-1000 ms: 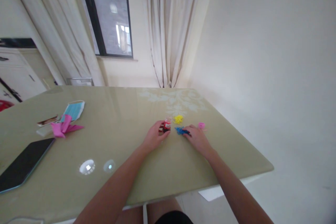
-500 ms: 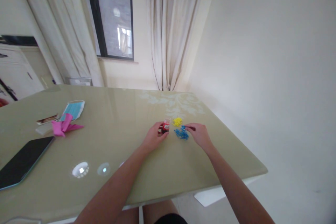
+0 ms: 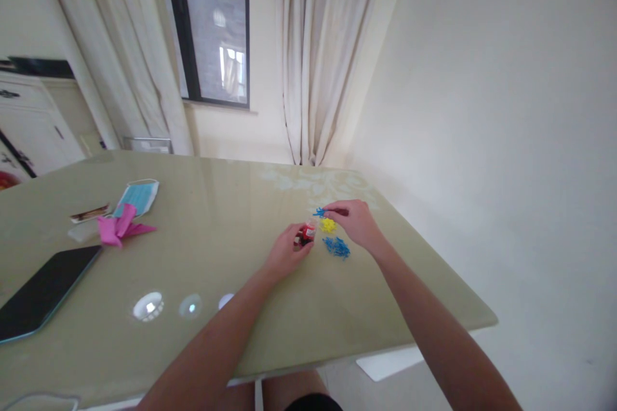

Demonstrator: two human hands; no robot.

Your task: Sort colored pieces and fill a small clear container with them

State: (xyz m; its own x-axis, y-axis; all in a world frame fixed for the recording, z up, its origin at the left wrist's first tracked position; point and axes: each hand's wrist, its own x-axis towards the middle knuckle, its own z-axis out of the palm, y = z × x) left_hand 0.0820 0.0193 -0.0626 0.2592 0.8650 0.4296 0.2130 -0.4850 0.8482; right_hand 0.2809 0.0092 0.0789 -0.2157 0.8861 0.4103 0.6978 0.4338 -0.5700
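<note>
My left hand (image 3: 286, 254) is wrapped round a small clear bottle (image 3: 310, 231) with a red label and dark contents low down; it stands on the table. My right hand (image 3: 355, 221) pinches a clump of thin blue strands (image 3: 319, 212), held just above and right of the bottle's mouth. They look like small rubber bands, but the exact kind is too small to tell. Below these fingers lies a little yellow pile (image 3: 328, 225) of similar pieces. Nearer me, right of the bottle, is a loose blue pile (image 3: 337, 247).
On the glossy table (image 3: 202, 205) at left lie a blue face mask (image 3: 138, 197), a pink folded paper shape (image 3: 120, 227), a narrow printed strip (image 3: 90, 212) and a dark tablet (image 3: 48, 292). A wall (image 3: 482, 141) runs along the right.
My right hand has lifted a clump from the blue pile and carried it away from me and left, over the yellow pile. My left hand stays round the bottle.
</note>
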